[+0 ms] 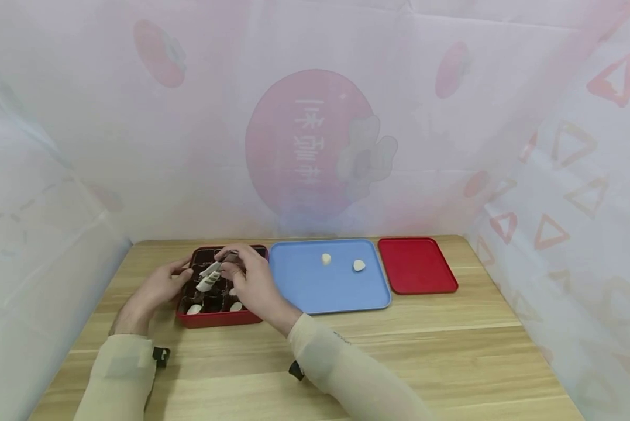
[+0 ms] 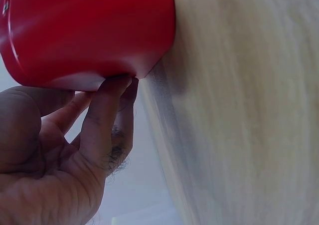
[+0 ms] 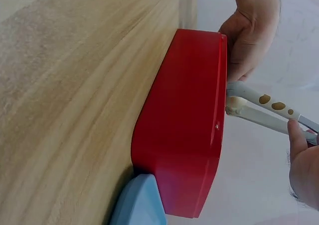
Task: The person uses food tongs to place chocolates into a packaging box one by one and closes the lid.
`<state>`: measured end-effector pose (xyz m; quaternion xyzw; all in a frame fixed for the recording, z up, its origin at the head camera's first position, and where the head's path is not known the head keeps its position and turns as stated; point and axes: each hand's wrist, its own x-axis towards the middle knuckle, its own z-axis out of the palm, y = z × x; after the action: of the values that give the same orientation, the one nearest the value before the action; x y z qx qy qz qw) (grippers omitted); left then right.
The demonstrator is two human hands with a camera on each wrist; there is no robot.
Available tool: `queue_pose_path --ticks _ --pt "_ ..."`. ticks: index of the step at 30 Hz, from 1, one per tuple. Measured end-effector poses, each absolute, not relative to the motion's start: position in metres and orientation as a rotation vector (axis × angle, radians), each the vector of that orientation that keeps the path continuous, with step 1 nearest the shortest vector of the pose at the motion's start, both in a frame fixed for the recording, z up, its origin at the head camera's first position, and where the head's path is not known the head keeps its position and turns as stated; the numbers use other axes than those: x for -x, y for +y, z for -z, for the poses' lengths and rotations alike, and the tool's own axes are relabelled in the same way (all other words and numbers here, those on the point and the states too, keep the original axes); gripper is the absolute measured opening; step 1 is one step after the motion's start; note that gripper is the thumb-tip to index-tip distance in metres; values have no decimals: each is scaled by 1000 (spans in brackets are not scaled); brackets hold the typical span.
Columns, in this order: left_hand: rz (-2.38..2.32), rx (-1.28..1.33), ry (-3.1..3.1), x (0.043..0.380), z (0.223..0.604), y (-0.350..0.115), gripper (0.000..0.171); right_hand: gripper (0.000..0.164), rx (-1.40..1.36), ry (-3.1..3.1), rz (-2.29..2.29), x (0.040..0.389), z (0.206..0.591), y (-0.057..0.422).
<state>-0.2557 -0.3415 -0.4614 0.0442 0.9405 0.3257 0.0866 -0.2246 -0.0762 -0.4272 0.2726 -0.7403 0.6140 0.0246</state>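
Observation:
A red box (image 1: 217, 320) with dark square compartments stands at the table's left. Pale pieces lie in its near compartments, one (image 1: 194, 309) at the left corner and another (image 1: 236, 306) to its right. My left hand (image 1: 159, 286) grips the box's left side, thumb at the rim; in the left wrist view its fingers (image 2: 102, 120) touch the red wall. Over the box, my right hand (image 1: 251, 283) holds tongs (image 1: 209, 279) with white, hole-pierced ends. Between the tong tips a pale rounded piece (image 3: 235, 103) shows in the right wrist view, partly hidden by the box.
Right of the box, against it, lies a blue tray (image 1: 330, 292) bearing two pale pieces, one farther left (image 1: 326, 259) and one farther right (image 1: 359, 265). A red tray or lid (image 1: 417, 266) lies beyond it. Printed cloth walls (image 1: 315, 35) enclose the wooden table (image 1: 451, 362).

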Motion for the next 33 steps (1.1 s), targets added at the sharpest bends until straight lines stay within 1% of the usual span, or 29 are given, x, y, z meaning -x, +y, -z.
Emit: queue_pose_path --ticks 9,16,27,33 --pt "-942 -131 2836 257 463 -342 61 22 -908 -2320 -1882 224 431 -89" --pt "-977 -112 2803 257 463 -342 62 21 -875 -2328 -1896 225 434 -93" --pt "-945 -121 2822 257 460 -341 61 11 -869 -2306 -1920 228 438 -98" --pt "-926 -111 2821 255 456 -339 60 11 -861 -2308 -1879 229 442 -99"
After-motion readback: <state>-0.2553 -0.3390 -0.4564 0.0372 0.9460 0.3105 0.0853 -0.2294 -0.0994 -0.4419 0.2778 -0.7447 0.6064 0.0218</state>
